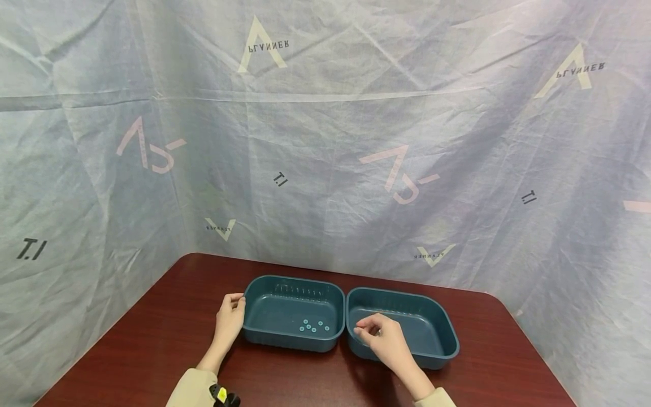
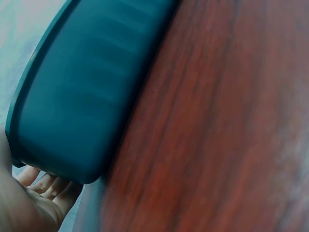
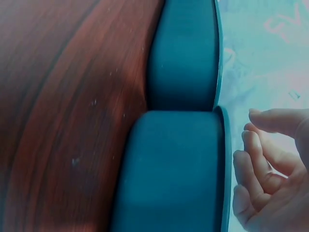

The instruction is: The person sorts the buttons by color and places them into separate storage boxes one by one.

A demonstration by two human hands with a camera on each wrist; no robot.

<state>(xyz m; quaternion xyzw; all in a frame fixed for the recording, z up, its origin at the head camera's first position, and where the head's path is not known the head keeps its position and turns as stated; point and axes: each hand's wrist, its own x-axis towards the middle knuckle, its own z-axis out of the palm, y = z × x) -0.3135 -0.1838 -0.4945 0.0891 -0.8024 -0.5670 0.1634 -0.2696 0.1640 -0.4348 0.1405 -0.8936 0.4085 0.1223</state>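
My left hand (image 1: pixel 230 320) is at the left end of the left dark-teal tray (image 1: pixel 264 336); in the left wrist view its fingers (image 2: pixel 47 186) bend round the tray's end, with the thumb side by the rim. Several small, light-blue, button-like discs (image 1: pixel 308 327) lie on that tray's floor, toward its front right. Above the near left part of the right dark-teal tray (image 1: pixel 441 362) hovers my right hand (image 1: pixel 387 339). Its thumb and forefinger tips come together, the other fingers curled. Whether something small sits between those tips is hidden.
Both trays stand side by side on a reddish-brown wooden table (image 1: pixel 285 379), their ends almost touching. Behind and on both sides hangs a grey printed cloth (image 1: pixel 325 169). A black-and-yellow device (image 1: pixel 222 394) is at the left sleeve.
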